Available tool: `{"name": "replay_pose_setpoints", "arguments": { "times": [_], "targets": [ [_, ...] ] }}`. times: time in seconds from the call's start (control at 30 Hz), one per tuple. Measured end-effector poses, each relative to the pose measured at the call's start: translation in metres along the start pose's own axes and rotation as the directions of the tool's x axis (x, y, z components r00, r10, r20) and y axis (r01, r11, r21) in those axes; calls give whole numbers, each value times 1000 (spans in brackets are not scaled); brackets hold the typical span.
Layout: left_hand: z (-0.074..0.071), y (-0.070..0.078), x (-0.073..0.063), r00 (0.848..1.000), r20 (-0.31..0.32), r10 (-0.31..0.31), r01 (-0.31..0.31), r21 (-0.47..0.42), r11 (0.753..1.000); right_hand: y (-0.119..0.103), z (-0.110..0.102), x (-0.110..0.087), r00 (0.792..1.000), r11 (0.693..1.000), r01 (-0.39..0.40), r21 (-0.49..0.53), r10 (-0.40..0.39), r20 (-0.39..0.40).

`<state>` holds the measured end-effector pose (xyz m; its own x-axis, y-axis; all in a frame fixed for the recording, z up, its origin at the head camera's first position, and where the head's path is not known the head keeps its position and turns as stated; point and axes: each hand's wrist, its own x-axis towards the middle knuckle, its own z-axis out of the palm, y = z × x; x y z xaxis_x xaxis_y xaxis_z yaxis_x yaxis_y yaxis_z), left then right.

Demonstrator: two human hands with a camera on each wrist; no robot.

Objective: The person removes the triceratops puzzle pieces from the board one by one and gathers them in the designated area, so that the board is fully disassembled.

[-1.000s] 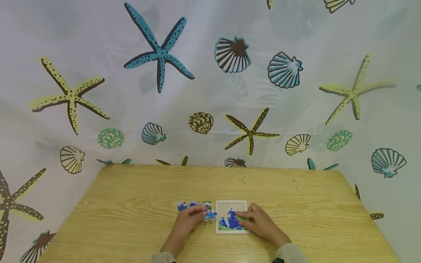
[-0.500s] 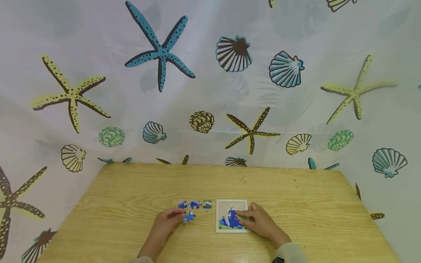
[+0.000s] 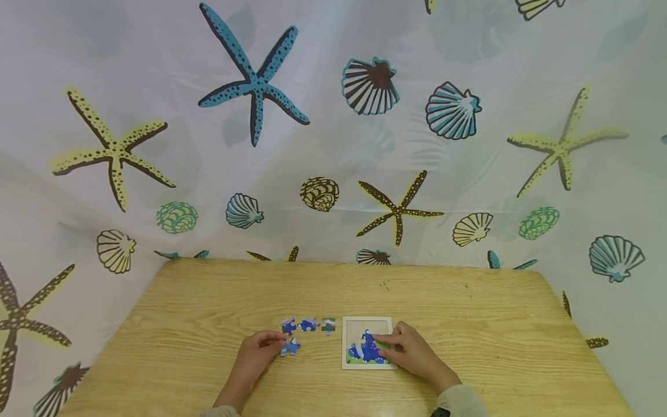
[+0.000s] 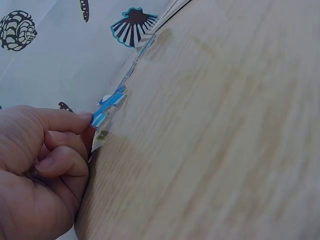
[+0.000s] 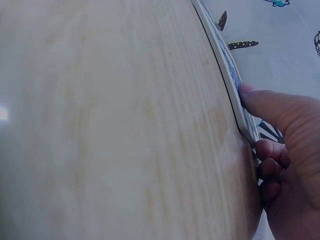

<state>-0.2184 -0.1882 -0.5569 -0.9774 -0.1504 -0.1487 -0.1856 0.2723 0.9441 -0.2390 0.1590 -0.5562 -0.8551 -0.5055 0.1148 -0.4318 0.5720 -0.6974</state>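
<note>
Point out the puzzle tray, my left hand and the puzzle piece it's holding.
Tray [image 3: 355, 331]: head view, bare floor, upper left.
Left hand [image 3: 256, 351]: head view, middle of the hand.
Piece [image 3: 291, 347]: head view, middle of its face.

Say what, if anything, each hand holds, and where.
The left hand pinches a blue puzzle piece by its left edge. Right hand grips nothing, touching the puzzle tray at right.

Blue puzzle piece [image 3: 290, 347], off-white frame [image 3: 344, 347], yellow wood-grained table [image 3: 208, 307], starfish-printed backdrop [image 3: 323, 139].

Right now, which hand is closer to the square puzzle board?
Right. The right hand touches the puzzle board; the left hand is off to the board's left, pinching a blue piece.
</note>
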Motion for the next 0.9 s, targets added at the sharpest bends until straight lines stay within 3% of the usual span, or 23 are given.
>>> {"name": "replay_pose_setpoints", "arguments": {
  "times": [0.17, 0.9],
  "targets": [
    [-2, 0, 2, 999, -24, 23, -22, 46, 999, 0, 0, 0, 1000, 1000, -6, -3, 6, -4],
    [-4, 2, 2, 999, -2, -45, 44, -54, 998, -2, -1, 1, 1000, 1000, -8, -11, 8, 2]
  ]
}}
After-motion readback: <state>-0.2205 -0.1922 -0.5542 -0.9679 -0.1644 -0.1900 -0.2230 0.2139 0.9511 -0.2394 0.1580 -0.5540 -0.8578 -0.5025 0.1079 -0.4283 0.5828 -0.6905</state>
